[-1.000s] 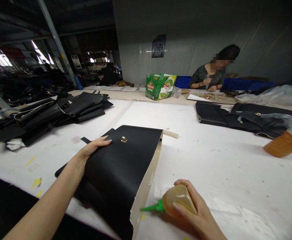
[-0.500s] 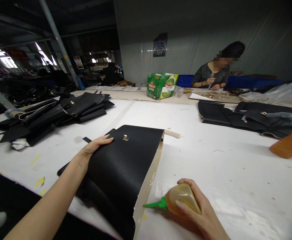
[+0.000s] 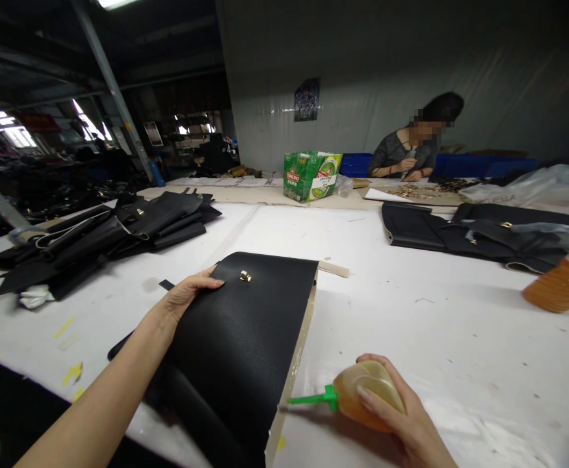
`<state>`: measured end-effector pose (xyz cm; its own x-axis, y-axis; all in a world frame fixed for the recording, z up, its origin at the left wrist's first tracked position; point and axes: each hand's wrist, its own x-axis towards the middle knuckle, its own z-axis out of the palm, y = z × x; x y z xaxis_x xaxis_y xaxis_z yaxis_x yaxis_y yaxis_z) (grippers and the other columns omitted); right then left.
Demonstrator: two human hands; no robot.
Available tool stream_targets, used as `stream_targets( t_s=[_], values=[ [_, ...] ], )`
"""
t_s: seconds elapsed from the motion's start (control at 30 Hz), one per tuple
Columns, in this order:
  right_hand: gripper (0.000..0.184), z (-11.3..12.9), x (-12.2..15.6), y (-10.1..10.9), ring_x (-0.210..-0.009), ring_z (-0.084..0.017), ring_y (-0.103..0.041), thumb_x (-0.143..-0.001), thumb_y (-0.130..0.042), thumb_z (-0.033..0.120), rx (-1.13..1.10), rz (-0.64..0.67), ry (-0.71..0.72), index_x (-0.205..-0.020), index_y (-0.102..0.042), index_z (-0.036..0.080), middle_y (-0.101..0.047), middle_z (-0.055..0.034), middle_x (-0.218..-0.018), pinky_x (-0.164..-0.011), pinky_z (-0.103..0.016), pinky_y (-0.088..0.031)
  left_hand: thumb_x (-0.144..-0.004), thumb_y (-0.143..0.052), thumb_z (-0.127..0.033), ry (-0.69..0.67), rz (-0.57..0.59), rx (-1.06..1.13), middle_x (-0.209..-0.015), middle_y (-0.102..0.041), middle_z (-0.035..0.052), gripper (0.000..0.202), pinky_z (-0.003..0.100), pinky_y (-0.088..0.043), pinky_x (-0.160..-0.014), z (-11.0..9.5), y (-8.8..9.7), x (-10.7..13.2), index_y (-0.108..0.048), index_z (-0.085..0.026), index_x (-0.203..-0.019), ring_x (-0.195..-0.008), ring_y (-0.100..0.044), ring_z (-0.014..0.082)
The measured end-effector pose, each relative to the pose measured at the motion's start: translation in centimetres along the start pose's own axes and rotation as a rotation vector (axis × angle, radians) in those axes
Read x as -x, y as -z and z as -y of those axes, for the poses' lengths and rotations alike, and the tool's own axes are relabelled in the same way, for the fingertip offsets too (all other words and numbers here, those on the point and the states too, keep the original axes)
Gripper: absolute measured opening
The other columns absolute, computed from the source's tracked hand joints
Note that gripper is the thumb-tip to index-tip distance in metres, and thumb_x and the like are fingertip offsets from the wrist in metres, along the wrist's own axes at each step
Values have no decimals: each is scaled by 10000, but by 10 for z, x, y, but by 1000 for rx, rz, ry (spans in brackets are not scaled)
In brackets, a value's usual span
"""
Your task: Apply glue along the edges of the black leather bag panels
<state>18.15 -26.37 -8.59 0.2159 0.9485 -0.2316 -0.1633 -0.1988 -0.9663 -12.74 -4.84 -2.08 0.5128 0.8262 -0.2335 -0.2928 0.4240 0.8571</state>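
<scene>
A black leather bag piece (image 3: pixel 245 338) with a small gold clasp (image 3: pixel 245 276) lies in front of me on the white table. My left hand (image 3: pixel 189 292) grips its left edge, thumb on top and the other fingers hidden beneath. Along the right side runs a pale raw edge (image 3: pixel 298 364) with a wet shine. My right hand (image 3: pixel 401 409) is wrapped round a squeeze bottle (image 3: pixel 367 396) of amber liquid, probably glue. The bottle lies tilted, its green nozzle (image 3: pixel 313 398) pointing left with the tip at the pale edge.
Black leather pieces are piled at the left (image 3: pixel 103 227), and more leather pieces (image 3: pixel 484 234) lie at the right. Near them stands a large orange bottle (image 3: pixel 562 279). A green carton (image 3: pixel 311 175) sits at the back, and a person (image 3: pixel 404 156) works across the table.
The bottle in my right hand has shifted slightly right, and the pale edge shows narrower. My left hand keeps its grip on the leather. The whole view has tilted a little.
</scene>
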Motion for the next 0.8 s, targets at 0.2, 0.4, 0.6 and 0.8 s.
stream_targets(
  t_s=[0.2, 0.4, 0.6, 0.8],
  values=[
    [530, 2, -14, 21, -776, -260, -627, -644, -720, 554, -134, -176, 2, -1018, -513, 240, -686, -40, -840, -664, -295, -494, -711, -694, -137, 156, -39, -138, -787, -752, 173, 172, 368, -585, -662, -25, -27, -35, -721, -78, -871, -661, -716, 270],
    [539, 18, -13, 32, -797, -252, -638, -647, -764, 490, -292, -185, 40, -1060, -524, 241, -694, -52, -885, -667, -277, -514, -685, -711, -56, -3, -51, -177, -711, -752, 112, 106, 312, -595, -592, -75, -63, -49, -709, -99, -782, -593, -706, 220],
    [611, 47, -9, 50, -925, -257, -625, -673, -785, 482, -347, -230, 83, -1161, -484, 270, -684, -55, -1006, -752, -263, -532, -627, -743, -56, -493, -207, -106, -711, -762, 13, 200, 248, -593, -612, -94, -68, -1, -730, -171, -789, -612, -702, 185],
    [547, 40, -23, 62, -973, -292, -602, -695, -771, 487, -279, -209, 159, -1111, -510, 245, -672, -66, -1004, -751, -304, -522, -567, -806, -136, -319, -188, -151, -780, -775, 43, 275, 258, -587, -621, -33, -45, 25, -757, -191, -833, -645, -713, 214]
  ],
)
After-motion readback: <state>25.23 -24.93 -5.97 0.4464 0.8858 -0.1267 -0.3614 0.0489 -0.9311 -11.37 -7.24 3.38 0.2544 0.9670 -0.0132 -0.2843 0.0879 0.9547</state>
